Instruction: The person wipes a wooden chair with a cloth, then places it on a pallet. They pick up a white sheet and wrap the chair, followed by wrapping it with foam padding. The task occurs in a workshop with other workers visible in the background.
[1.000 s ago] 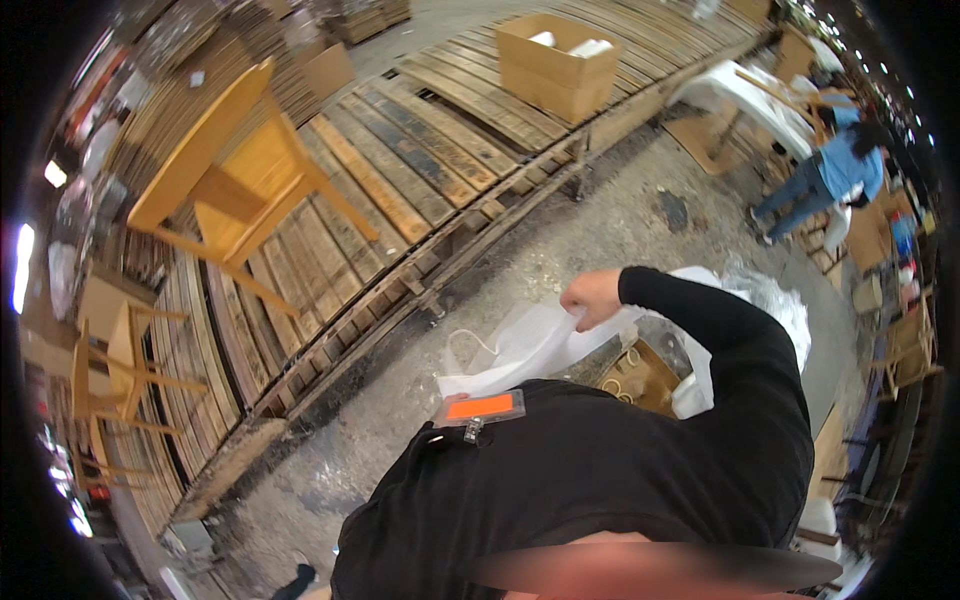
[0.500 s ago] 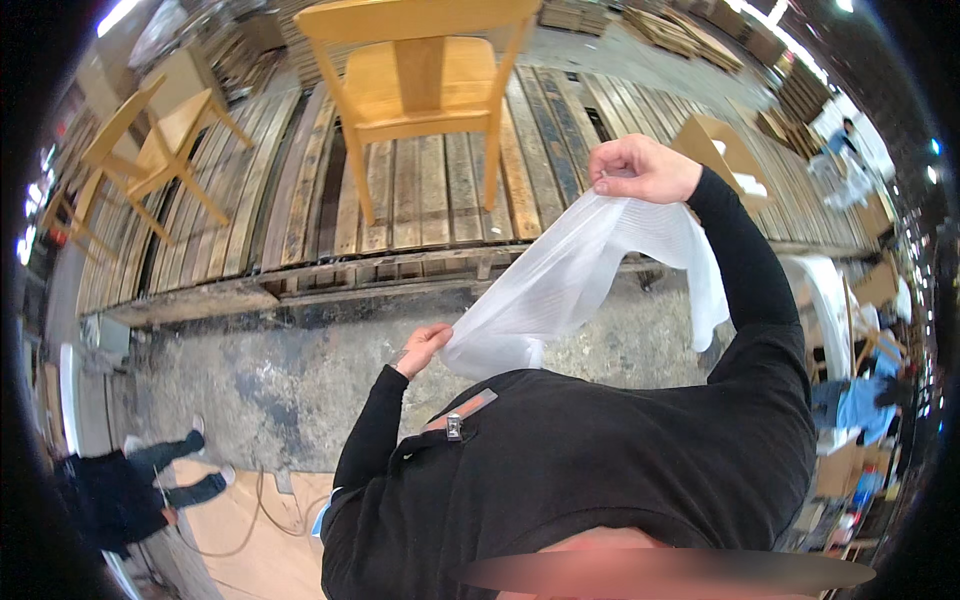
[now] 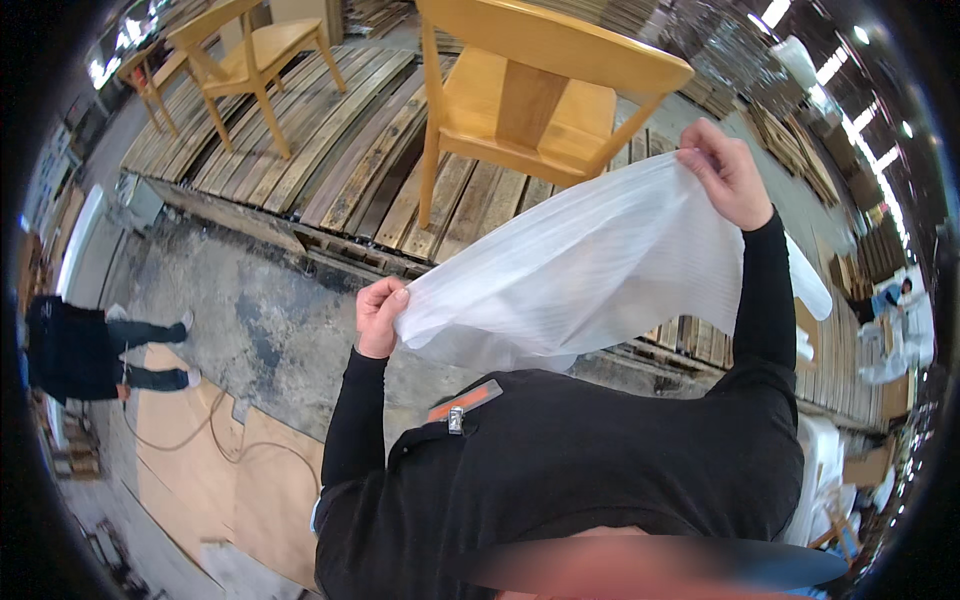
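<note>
A white, thin foam sheet (image 3: 590, 265) is stretched between my two hands, sloping up from left to right. Its lower edge hangs loose in folds. My left hand (image 3: 380, 315) pinches the sheet's left corner between thumb and fingers. Higher up, my right hand (image 3: 728, 175) grips the upper right corner. Just beyond the sheet a light wooden chair (image 3: 530, 105) stands with its backrest toward me; the sheet hides part of its legs. The chair rests on a slatted wooden platform (image 3: 470, 205).
Further left on the platform stand more wooden chairs (image 3: 255, 65). A person in dark clothes (image 3: 75, 350) is at the left, beside tan sheets (image 3: 190, 460) on the floor with a hose (image 3: 240, 450) across them. Stacked boards (image 3: 795, 150) lie at the far right.
The sheet is spread wider and pulled tauter. The view has turned, so the chair appears further right and closer to my hands. Both hands keep their hold.
</note>
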### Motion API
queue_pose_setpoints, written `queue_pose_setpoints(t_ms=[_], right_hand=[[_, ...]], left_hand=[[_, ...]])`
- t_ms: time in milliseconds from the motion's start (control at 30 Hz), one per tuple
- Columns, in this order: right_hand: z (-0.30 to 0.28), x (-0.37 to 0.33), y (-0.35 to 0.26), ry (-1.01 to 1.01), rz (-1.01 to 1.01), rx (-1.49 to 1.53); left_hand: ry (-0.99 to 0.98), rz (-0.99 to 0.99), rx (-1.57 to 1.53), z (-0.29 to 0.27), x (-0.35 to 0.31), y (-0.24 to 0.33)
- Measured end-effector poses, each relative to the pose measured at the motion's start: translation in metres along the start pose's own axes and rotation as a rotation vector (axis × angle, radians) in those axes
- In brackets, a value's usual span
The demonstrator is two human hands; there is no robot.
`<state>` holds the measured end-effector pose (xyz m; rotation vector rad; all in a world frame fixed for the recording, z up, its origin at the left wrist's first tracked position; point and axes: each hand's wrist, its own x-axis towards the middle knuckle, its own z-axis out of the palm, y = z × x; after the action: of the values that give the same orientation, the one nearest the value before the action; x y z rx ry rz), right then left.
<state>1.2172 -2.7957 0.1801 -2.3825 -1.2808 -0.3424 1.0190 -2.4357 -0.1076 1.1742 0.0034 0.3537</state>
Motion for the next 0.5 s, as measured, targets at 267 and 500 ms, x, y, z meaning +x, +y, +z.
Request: queue_pose_setpoints(t_ms=[267,500], right_hand=[[-0.025,0.045,0.056,0.173,-0.092,-0.056],[-0.043,0.048,0.072,0.297,-0.006,-0.081]], left_hand=[[-0.372,-0.093,-0.433,0.038,0.018,0.006],[-0.756,-0.174,0.606,-0.006,0.118,0.001]])
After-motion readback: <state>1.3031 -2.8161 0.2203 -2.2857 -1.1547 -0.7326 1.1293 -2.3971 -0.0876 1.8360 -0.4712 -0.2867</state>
